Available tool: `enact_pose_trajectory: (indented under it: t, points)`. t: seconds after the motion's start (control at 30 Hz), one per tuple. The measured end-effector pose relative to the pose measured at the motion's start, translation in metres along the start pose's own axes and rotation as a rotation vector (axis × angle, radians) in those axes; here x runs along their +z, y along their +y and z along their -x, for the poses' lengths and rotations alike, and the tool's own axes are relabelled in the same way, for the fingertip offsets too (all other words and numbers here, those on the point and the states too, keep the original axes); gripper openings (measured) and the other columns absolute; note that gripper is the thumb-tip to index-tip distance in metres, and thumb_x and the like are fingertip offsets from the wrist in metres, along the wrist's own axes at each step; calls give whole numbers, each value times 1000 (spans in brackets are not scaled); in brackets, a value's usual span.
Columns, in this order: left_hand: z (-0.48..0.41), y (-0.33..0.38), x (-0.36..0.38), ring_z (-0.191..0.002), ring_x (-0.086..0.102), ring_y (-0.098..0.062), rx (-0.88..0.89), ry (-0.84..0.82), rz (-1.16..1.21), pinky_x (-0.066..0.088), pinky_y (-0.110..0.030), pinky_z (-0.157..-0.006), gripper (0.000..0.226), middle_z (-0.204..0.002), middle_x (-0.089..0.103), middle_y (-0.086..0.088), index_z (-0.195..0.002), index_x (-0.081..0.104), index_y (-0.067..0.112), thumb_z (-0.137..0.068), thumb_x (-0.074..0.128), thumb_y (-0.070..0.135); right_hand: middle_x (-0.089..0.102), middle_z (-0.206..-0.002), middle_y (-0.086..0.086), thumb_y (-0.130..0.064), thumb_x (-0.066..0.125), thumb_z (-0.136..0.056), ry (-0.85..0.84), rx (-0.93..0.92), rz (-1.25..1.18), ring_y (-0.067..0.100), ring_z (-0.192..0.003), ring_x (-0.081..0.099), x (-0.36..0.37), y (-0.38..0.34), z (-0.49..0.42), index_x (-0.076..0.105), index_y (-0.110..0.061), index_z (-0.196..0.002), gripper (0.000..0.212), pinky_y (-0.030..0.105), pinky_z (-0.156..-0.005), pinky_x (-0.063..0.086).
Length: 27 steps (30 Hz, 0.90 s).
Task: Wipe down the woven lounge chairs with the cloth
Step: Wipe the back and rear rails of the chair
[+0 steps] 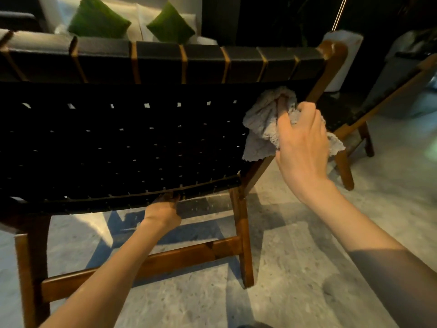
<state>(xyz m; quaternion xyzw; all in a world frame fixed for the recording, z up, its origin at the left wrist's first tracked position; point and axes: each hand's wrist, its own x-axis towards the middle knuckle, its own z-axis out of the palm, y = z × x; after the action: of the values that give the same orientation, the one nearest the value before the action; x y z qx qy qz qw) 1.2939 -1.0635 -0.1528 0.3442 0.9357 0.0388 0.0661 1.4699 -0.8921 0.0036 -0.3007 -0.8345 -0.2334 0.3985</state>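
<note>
Grey speckled floor lies under a woven lounge chair, which we see from behind. Its back is made of black straps on a brown wooden frame. The cloth is grey and crumpled, and it is pressed on the right edge of the chair back, just beside the wooden side post. The right hand holds the cloth with curled fingers. The left hand is lower down, and its fingers curl up around the bottom edge of the woven back and grip it. A second wooden chair stands near on the right. Behind the chairs is a white sofa with two green pillows on it.
</note>
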Motion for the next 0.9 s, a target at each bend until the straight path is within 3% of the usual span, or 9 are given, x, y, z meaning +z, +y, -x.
enact_pose_trajectory:
  t: [0.13,0.23,0.33,0.4,0.5,0.6,0.7,0.8,0.9]
  points:
    - [-3,-3,3,-114,50,-25,9,19,-3,43,-30,-86,53,-131,51,-7,-146,28,25,-97,46,21,52,-105,29,6,41,-89,-9,82,-101,41,-95,52,21,-12,1,55,6,-102,19,45,-78,42]
    - [-5,-9,9,-126,42,-25,46,26,-13,41,-29,-91,61,-147,37,-3,-150,16,28,-97,45,23,48,-123,31,-3,39,-94,-157,229,-393,39,-114,45,45,-21,12,47,10,-123,33,47,-94,33]
    - [-7,-16,16,-128,41,-24,46,65,6,43,-29,-89,64,-153,27,1,-150,14,30,-96,47,24,52,-122,27,-2,29,-88,-193,-30,-129,39,-107,52,75,-31,40,57,3,-118,41,43,-84,42]
    - [-9,-20,20,-128,41,-25,33,86,20,47,-30,-90,66,-155,23,2,-150,14,30,-95,49,27,51,-122,18,-8,21,-88,-318,-162,43,33,-103,53,95,-39,57,58,-8,-114,45,38,-80,41]
    - [-11,-25,26,-127,43,-27,22,91,8,48,-33,-90,68,-154,28,-1,-151,12,32,-94,49,27,41,-127,16,-10,26,-96,-526,-161,121,32,-108,47,127,-52,77,44,-9,-125,34,39,-83,38]
    - [-11,-26,31,-122,47,-27,0,119,-19,48,-33,-85,69,-151,33,-2,-150,12,35,-92,48,23,31,-136,16,-11,31,-98,-699,-168,132,33,-118,40,159,-65,96,34,-7,-137,39,39,-91,37]
    - [-12,-27,34,-120,49,-26,8,134,-28,48,-32,-82,70,-150,36,0,-150,14,35,-92,49,22,23,-143,15,-10,30,-99,-799,-66,41,33,-123,35,174,-76,103,28,-7,-143,44,36,-95,34]
    - [-11,-29,33,-128,43,-26,35,102,-22,48,-33,-89,71,-151,34,-1,-151,15,31,-90,51,22,22,-144,15,-9,40,-96,-835,30,-104,33,-123,33,179,-80,100,30,-6,-143,48,36,-99,33]
    - [-8,-29,29,-144,18,-19,76,66,-31,45,-33,-97,79,-159,8,5,-151,3,31,-90,53,23,19,-147,14,-10,49,-93,-894,202,-275,34,-124,33,177,-81,94,27,-10,-145,56,38,-100,34]
